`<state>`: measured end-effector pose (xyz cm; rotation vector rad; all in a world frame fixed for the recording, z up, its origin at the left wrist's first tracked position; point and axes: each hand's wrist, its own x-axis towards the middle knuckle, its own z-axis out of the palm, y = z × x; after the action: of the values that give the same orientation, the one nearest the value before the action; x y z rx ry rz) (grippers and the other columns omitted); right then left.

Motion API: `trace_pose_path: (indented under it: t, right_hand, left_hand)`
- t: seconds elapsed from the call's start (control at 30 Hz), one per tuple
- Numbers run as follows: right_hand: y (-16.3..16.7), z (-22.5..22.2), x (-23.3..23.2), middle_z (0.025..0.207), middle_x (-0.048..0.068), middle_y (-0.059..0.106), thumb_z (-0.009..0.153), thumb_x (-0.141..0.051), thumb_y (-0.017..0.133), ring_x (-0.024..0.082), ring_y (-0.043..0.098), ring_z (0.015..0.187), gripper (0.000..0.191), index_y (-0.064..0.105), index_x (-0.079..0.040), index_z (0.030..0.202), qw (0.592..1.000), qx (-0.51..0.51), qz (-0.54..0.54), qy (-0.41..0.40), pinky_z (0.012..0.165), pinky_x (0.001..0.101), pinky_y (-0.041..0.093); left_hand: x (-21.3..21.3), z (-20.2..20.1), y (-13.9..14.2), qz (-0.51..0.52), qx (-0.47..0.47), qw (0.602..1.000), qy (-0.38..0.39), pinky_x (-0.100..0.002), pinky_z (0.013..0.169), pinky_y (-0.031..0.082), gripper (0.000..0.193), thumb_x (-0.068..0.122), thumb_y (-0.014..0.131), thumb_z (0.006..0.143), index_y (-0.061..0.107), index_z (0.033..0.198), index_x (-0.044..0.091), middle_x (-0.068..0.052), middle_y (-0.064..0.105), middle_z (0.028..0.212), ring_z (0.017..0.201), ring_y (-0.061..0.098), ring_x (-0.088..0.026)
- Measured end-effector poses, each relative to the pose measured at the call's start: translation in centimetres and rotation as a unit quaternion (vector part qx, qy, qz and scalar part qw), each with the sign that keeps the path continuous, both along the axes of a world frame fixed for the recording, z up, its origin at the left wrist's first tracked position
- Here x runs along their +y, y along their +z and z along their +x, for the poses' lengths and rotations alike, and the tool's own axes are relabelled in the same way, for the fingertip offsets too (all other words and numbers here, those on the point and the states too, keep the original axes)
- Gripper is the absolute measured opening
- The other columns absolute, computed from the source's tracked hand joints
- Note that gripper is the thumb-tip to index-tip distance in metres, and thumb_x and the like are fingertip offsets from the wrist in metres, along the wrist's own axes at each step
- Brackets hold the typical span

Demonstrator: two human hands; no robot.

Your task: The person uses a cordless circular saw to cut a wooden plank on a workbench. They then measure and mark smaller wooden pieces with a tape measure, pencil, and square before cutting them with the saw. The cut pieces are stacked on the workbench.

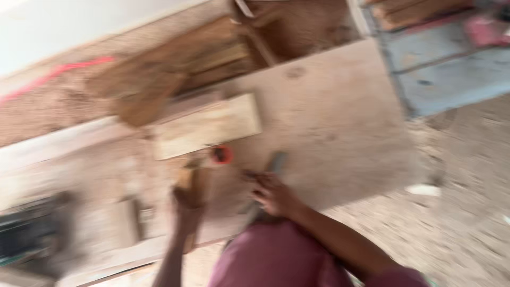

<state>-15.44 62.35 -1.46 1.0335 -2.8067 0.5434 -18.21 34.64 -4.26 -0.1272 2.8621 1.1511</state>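
Gripping is recorded at lower centre: the left hand (186, 204) is closed round a small yellowish wooden block (187, 180), and the right hand (273, 194) round a grey flat metal tool (276, 162). Blur limits detail. Firm seating on the pale plywood sheet (329, 117) is advised.

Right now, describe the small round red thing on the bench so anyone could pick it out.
Start at the big pale plywood sheet across the middle. A light wooden board lies on its left part; just below that board's lower edge, above the two hands, sits the small red ring-shaped thing. It is the only bright red round item among brown wood; the blur hides finer detail.
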Motion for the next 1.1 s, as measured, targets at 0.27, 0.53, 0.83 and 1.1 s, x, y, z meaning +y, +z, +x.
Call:
trace_pose_path:
  t: [0.27,0.53,0.83,1.1]
  right_hand:
    - [-5.7,4.5,14.3,0.147,0.003,0.057,0.1,-0.018,0.058,0.024,0.058,0.133,0.071,0.038,-0.002,0.166,0.94,-0.266,-0.211,0.033,0.121,0.0503,0.042]
    - [-5.8,5.7,23.5,0.152,0.027,0.044,0.084,-0.054,0.075,0.044,0.044,0.14,0.079,0.052,-0.006,0.143,0.992,-0.004,-0.049,-0.115,0.117,0.0609,0.035]
    - [-7.4,5.8,23.3,0.15,0.022,0.048,0.094,-0.055,0.067,0.041,0.05,0.135,0.061,0.053,-0.011,0.134,0.983,0.044,-0.072,-0.164,0.114,0.0583,0.04]
    - [-4.0,6.2,18.6,0.155,0.03,0.035,0.105,-0.057,0.058,0.04,0.042,0.14,0.071,0.036,-0.014,0.157,0.959,0.126,-0.25,-0.053,0.115,0.0565,0.038]
  left_hand:
    - [8.1,6.0,1.4,-0.056,0.002,0.997,0.054,-0.054,0.103,0.041,0.117,0.034,0.084,0.07,0.016,0.159,0.001,-0.022,0.052,0.135,0.126,0.051,-0.043]
    - [19.4,4.1,5.5,-0.261,-0.041,0.92,-0.291,-0.051,0.106,0.045,0.106,0.037,0.08,0.073,0.024,0.16,0.014,-0.019,0.057,0.131,0.123,0.057,-0.037]
    - [27.5,-0.8,5.1,-0.319,0.086,0.896,-0.297,-0.06,0.11,0.038,0.143,0.068,0.085,0.047,0.016,0.162,0.017,-0.016,0.053,0.14,0.128,0.054,-0.035]
    - [25.4,2.8,3.9,0.254,-0.289,0.912,0.142,-0.052,0.079,0.056,0.083,0.073,0.057,0.104,0.06,0.109,-0.009,-0.021,0.068,0.095,0.079,0.067,-0.03]
